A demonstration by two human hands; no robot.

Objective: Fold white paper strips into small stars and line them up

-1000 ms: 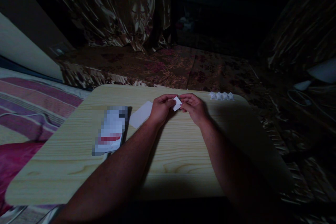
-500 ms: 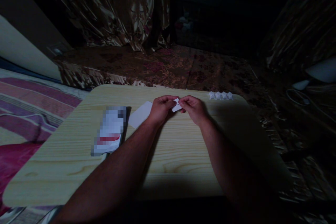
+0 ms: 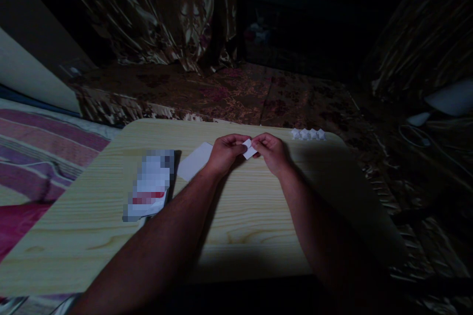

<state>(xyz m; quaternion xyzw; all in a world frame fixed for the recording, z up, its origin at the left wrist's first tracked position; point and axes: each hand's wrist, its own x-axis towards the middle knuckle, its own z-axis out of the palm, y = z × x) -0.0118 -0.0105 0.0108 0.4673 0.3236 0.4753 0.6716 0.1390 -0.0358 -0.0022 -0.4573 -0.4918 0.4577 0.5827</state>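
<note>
Between my two hands is a small piece of folded white paper (image 3: 250,150), held above the far middle of the table. My left hand (image 3: 226,152) pinches its left side, thumb on top. On the other side, my right hand (image 3: 272,151) grips the upper right edge between thumb and fingers. The fingertips behind the paper are partly hidden. A flat sheet of white paper (image 3: 194,161) lies on the table left of my left hand, partly covered by it. Several small white paper stars (image 3: 308,134) sit in a row near the far right edge.
A white package with a red band (image 3: 151,184), blurred out, lies on the left of the pale wooden table (image 3: 236,226). Beyond the left edge is a striped bedspread (image 3: 33,138). A lamp (image 3: 449,98) stands at the right, and patterned cloth (image 3: 229,86) lies behind the table.
The view has shifted slightly, so the things on the table appear a little further left. The folded paper has turned a little in my fingers, and both hands still hold it.
</note>
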